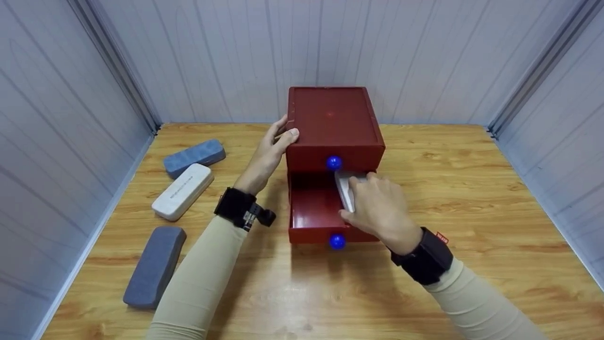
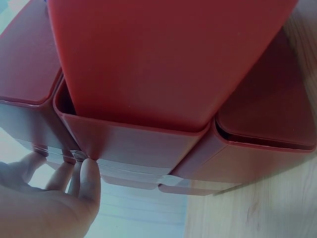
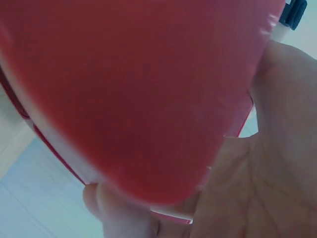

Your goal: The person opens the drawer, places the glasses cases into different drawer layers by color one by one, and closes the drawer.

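A dark red drawer cabinet [image 1: 332, 115] stands against the back wall with a lower drawer [image 1: 314, 212] pulled out. My left hand [image 1: 269, 158] holds the cabinet's upper left edge, thumb on top; in the left wrist view its fingertips touch the taped side. My right hand [image 1: 380, 205] reaches into the right part of the pulled-out drawer and grips a whitish-grey case [image 1: 347, 191], tilted, its far end under the drawer above. In the right wrist view the drawer [image 3: 133, 99] hides most of the case.
On the table's left lie a blue glasses case [image 1: 196, 157], a white glasses case [image 1: 183, 191] touching it, and a grey-blue glasses case [image 1: 155, 267] nearer the front. Blue knobs, one upper [image 1: 334, 163] and one lower [image 1: 337, 241], jut from the drawer fronts. Panelled walls [image 1: 236, 61] enclose the table.
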`<state>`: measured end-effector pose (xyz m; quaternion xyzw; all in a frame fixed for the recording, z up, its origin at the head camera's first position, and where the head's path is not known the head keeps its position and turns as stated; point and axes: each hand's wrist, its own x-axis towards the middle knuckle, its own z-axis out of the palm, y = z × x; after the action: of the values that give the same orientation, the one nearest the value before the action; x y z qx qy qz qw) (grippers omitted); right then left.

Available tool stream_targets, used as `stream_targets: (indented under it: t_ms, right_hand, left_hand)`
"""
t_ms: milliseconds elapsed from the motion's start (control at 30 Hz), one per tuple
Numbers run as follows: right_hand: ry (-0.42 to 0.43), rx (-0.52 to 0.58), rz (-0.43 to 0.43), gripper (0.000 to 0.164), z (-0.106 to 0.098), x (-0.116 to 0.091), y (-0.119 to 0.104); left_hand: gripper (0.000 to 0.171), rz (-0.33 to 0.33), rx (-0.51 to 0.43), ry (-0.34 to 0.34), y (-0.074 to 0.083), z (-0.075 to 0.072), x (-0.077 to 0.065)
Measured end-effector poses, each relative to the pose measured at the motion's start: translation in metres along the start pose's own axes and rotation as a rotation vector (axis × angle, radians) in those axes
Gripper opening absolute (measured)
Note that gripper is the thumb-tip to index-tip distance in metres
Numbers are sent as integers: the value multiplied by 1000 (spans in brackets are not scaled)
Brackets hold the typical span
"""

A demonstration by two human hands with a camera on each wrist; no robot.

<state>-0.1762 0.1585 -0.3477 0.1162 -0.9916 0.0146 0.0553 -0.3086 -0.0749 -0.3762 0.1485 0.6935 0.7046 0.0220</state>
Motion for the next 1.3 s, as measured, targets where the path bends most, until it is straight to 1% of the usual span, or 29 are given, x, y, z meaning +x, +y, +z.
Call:
stream_targets:
  t_ms: [100, 167, 367, 500, 667, 767, 867, 933, 1067, 1200, 1300]
  right_hand:
    - [-15, -22, 2, 62, 3, 1, 1]
    - [-29, -26, -2, 60, 5, 2, 3]
    - [-9, 7, -62, 39, 8, 7, 17]
    - [-33, 64, -109, 30, 6, 8, 27]
    - [-78, 128, -177, 33, 3, 8, 40]
    - [-93, 212, -214, 31, 3, 8, 49]
    - [-89, 318, -244, 31, 1, 9, 60]
    - [-70, 384, -261, 31, 0, 9, 67]
    - [9, 479, -266, 26, -5, 8, 81]
    - [107, 553, -217, 20, -12, 7, 95]
    - [196, 596, -181, 20, -13, 8, 104]
  left_hand:
    - [77, 6, -14, -3, -1, 0, -1]
    - [77, 7, -20, -3, -1, 0, -1]
    - [77, 6, -25, -6, -1, 0, 2]
    - [77, 5, -25, -3, -1, 0, 2]
    - [77, 2, -24, 3, -1, -1, 1]
    - [77, 3, -20, 3, -1, 0, 0]
    - [77, 5, -17, 4, -1, 0, 0]
    - [76, 5, -14, 3, -1, 0, 0]
    - [76, 4, -12, 4, -1, 1, 0]
    - [76, 6, -13, 3, 0, 2, 0]
    - [76, 0, -12, 7, -1, 1, 0]
